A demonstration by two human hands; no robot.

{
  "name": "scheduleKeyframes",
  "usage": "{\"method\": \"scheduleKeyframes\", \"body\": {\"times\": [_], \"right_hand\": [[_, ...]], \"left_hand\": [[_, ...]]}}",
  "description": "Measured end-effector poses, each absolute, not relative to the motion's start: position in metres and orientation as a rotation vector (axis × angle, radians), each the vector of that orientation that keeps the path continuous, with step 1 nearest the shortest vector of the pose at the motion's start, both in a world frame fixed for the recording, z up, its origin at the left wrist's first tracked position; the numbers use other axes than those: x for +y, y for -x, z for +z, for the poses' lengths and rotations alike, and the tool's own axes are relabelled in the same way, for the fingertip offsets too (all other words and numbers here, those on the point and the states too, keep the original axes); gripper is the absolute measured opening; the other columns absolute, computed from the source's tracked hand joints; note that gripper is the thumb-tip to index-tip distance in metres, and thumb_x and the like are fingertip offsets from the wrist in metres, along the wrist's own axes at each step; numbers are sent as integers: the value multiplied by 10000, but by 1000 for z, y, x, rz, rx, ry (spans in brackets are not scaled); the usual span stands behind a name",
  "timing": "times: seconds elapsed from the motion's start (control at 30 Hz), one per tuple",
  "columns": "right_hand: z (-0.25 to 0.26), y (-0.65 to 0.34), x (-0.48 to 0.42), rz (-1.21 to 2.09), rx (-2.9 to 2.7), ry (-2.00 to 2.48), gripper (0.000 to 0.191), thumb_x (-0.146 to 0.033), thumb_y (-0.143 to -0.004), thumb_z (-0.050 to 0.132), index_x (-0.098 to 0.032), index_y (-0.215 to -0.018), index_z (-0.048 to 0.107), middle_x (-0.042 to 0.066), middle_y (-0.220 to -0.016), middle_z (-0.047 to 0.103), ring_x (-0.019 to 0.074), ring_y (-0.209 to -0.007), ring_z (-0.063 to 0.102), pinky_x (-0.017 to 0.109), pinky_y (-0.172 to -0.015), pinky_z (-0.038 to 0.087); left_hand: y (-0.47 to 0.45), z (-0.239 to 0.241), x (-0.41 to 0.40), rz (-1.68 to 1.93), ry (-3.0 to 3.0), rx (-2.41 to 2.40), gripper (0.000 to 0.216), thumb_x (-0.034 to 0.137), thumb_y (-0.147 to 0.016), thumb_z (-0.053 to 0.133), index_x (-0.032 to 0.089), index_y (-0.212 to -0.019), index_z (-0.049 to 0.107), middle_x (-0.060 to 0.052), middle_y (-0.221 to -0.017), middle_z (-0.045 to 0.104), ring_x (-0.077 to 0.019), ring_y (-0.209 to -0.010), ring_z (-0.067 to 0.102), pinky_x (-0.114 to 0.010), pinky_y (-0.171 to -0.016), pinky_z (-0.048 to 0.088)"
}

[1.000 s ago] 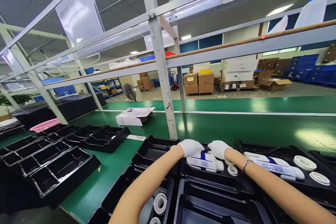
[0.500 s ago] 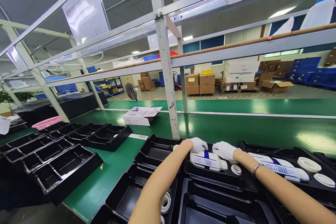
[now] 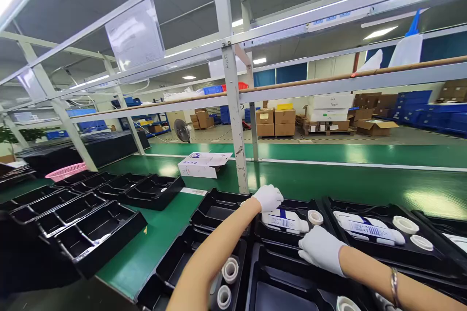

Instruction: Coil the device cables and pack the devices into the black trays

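Observation:
Both my hands wear white gloves. My left hand (image 3: 269, 197) rests on the far left end of a white bottle with a blue label (image 3: 284, 221), which lies in a black moulded tray (image 3: 277, 239). A white ring (image 3: 315, 217) sits beside the bottle in the same tray. My right hand (image 3: 321, 250) lies flat, fingers apart, on the near rim of that tray and holds nothing. A second bottle (image 3: 368, 228) lies in the tray to the right with two white rings (image 3: 404, 225).
Several empty black trays (image 3: 87, 223) line the green belt on the left. A white carton (image 3: 202, 165) lies behind them, and a metal post (image 3: 235, 121) stands just beyond my hands. Near trays hold white rings (image 3: 229, 270). A pink basket (image 3: 65, 172) sits far left.
My right hand has drawn back from the bottle toward me and now rests on the tray's near rim. My left hand stays at the bottle's far end.

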State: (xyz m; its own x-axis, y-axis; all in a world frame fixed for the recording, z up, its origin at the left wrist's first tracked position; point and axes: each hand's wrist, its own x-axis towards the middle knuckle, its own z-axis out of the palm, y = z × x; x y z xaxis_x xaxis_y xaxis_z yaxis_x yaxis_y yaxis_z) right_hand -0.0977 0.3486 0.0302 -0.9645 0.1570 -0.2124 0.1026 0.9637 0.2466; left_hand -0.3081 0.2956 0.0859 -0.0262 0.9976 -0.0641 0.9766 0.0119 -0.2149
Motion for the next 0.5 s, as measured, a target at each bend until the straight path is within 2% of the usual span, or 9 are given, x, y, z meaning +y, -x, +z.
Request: {"method": "scheduleKeyframes", "body": {"times": [0.13,0.27,0.4,0.5], "right_hand": [[28,120,377,336,2893,-316,225,-174,-974,638,-52,-1034,818,274,-967,771,442,-992,756,524,-859,551],[38,162,419,298,2945,-484,242,-75,-989,573,-37,-1087,791,263,-1013,770,367,-994,770,448,-854,577],[44,222,440,283,3004,-648,202,-195,-1045,614,-83,-1152,743,155,-1090,772,255,-1007,756,424,-924,597],[45,262,437,268,3030,-736,229,-301,-1046,664,-100,-1137,724,103,-1108,755,208,-1007,734,409,-952,603]], "left_hand": [[327,99,206,178,2009,-2156,314,294,-1072,472,206,-1191,749,-63,-1365,711,-266,-1205,651,-408,-1039,529],[329,98,87,-47,1852,-2207,205,221,-1030,552,248,-1087,747,-19,-1269,750,-233,-1138,693,-386,-1022,570],[308,70,-14,-231,1628,-2185,297,156,-957,569,321,-1145,729,15,-1292,759,-192,-1107,732,-303,-972,626],[297,34,-58,-191,1653,-2134,382,223,-936,594,423,-1241,711,50,-1289,773,-190,-1054,773,-264,-898,664]]}}
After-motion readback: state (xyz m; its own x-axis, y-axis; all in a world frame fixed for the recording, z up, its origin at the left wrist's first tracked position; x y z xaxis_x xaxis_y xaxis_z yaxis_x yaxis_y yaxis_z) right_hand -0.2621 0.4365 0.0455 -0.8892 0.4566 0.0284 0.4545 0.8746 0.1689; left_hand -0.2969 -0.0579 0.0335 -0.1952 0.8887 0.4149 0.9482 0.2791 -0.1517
